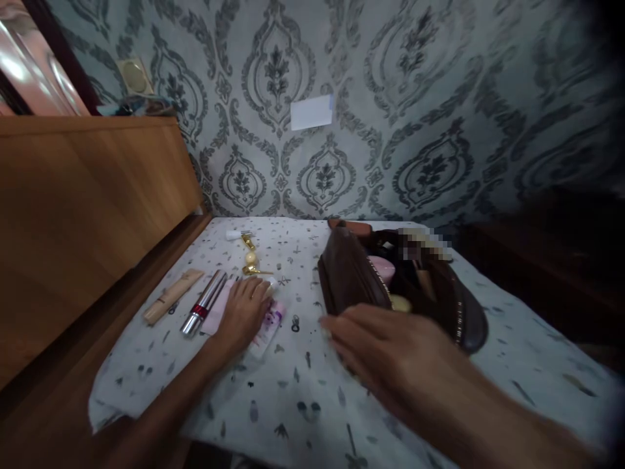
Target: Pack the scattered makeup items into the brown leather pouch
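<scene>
Currently, your right hand (390, 339) is angling across the near side of the open brown bag (344, 270), fingers pressed together; grip unclear. Your left hand (244, 307) is lying palm-down, partly covering a purple-capped tube (266, 331); you cannot tell whether it's pinching anything. Beyond, the patterned wall (276, 71) is standing.

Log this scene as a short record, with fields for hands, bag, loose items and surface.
Left hand: over small items, beside a white-and-purple tube
Right hand: at the brown bag's near side; contact unclear
Bag: open, pink round item inside
Loose items, far left: tan tube, silver tube with red band
Surface: white patterned cloth
</scene>
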`<state>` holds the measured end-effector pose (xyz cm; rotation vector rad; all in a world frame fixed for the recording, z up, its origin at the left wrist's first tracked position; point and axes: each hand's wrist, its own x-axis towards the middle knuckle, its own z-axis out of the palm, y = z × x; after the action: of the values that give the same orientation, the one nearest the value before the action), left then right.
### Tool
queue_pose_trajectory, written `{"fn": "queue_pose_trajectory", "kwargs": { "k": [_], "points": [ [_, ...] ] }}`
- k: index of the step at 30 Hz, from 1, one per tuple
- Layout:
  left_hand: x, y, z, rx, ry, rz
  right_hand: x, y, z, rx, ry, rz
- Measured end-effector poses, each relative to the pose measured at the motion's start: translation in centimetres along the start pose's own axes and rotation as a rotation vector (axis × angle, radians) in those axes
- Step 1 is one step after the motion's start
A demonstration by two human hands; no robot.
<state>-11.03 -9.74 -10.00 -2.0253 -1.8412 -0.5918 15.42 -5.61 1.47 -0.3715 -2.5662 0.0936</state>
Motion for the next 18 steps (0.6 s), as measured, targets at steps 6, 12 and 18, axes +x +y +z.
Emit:
{"fn": "queue_pose_trajectory", "kwargs": {
  "k": [6, 12, 18],
  "points": [
    [-1.6, -2.3, 0.8, 0.041, -0.191, -0.087, 1.3, -0.8, 11.3, 0.135, -0.169, 0.184],
    [-2.0, -4.3, -0.3, 0.067, -0.251, -0.062, 2.6, 0.9, 18.5, 0.388, -0.106, 0.376],
    [-2.5, -6.2, -1.1, 0.076, -0.160, -0.069, 4.6, -0.8, 20.1, 0.617, 0.003, 0.402]
  ]
}}
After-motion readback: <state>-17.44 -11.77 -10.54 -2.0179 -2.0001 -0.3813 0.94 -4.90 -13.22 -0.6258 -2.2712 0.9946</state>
